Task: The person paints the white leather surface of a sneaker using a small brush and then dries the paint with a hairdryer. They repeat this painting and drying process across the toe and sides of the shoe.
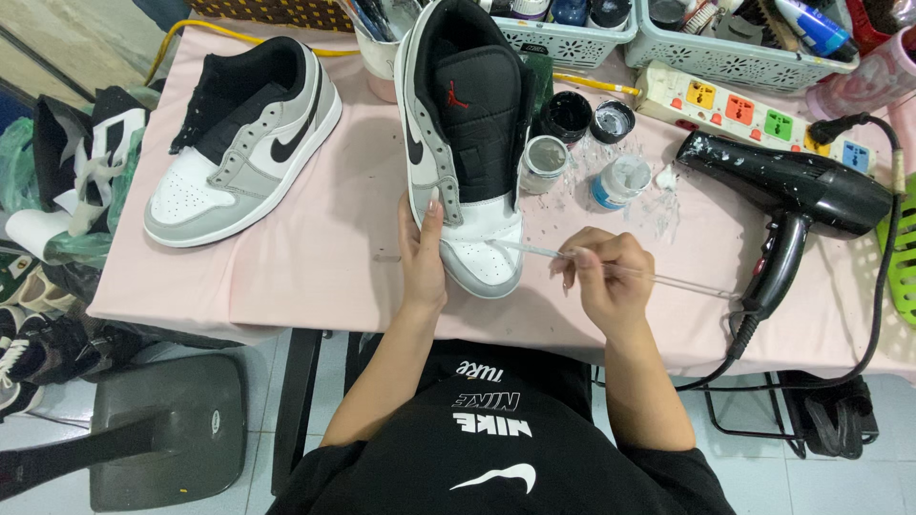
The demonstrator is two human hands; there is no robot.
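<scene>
While the left hand (423, 250) grips the side of the grey, white and black sneaker (465, 143) lying on the pink table (315, 257), the right hand (603, 272) pinches a thin clear brush (611, 269), its tip touching the white toe. A second sneaker (246, 143) lies well left; paint jars (572, 143) and a black hair dryer (797, 195) sit right, with baskets behind.

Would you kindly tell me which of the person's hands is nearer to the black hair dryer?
Right. The right hand, holding a thin brush, is just left of the hair dryer; the left hand grips the sneaker farther away.
</scene>
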